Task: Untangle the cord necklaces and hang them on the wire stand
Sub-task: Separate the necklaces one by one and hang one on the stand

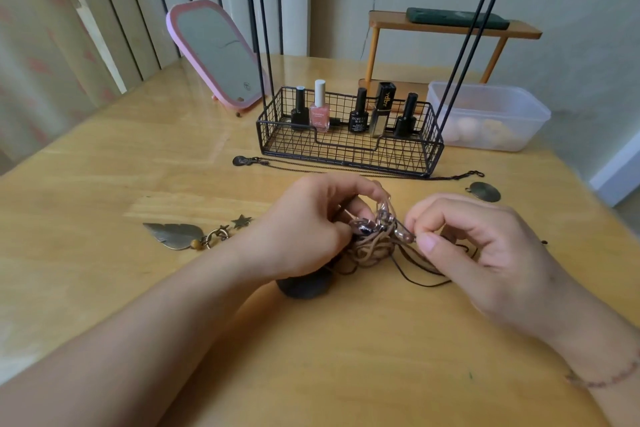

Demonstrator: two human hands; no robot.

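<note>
A person works at a knot of cord necklaces (369, 248) on a wooden table (138, 166), directly in front of the black wire stand (349, 139). The left hand (304, 225) curls its fingers around the left side of the tan and dark bundle, steadying it. The right hand (467, 239) pinches a shiny metal piece (403, 236) at the bundle's right edge between thumb and forefinger. Dark cord loops trail toward the person from under the right hand.

The stand's tall rods rise out of view, so nothing can be seen hanging on them; its basket holds nail polish bottles (320, 107). A thin chain necklace (346, 168) lies along the stand's front edge, a round metal pendant (484, 191) sits off its right corner, and a leaf pendant (175, 235) with star charms lies well to its left.

The work appears to be at an early stage, the cords still bunched tight. Pulling hard on the pinched piece could cinch the knot rather than loosen it, or strain a thin cord. A sharp tug might also sweep the loose pendants off their places.
</note>
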